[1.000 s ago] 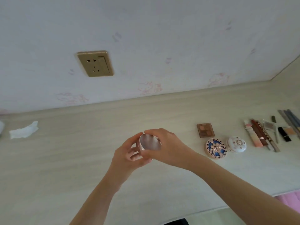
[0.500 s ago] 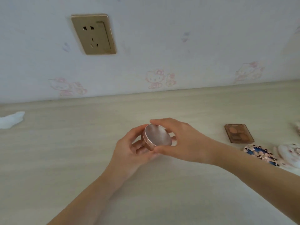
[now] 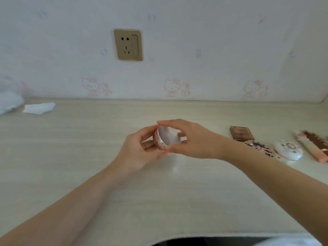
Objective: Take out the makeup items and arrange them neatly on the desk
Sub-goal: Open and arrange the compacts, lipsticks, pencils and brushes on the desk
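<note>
A round rose-gold compact [image 3: 167, 139] with a pale shiny lid is held tilted above the middle of the desk [image 3: 88, 148]. My left hand [image 3: 140, 150] cups it from the left and below. My right hand [image 3: 191, 139] pinches its rim from the right, index finger over the top, thumb under. Laid out at the right are a brown eyeshadow palette [image 3: 241, 133], a blue-patterned round compact [image 3: 260, 148] partly behind my right forearm, a white round compact [image 3: 288, 152], and a pink tube [image 3: 312, 150] next to a brown stick [image 3: 317, 138].
A crumpled white tissue [image 3: 39, 108] lies at the back left, with a white bundle [image 3: 8, 102] at the left edge. A gold wall socket [image 3: 128, 44] sits above the desk. The desk's front edge [image 3: 177, 239] curves near me.
The view swung down and to the right, bringing back the row of items on the right. Both hands keep hold of the compact, now tilted more on edge.
</note>
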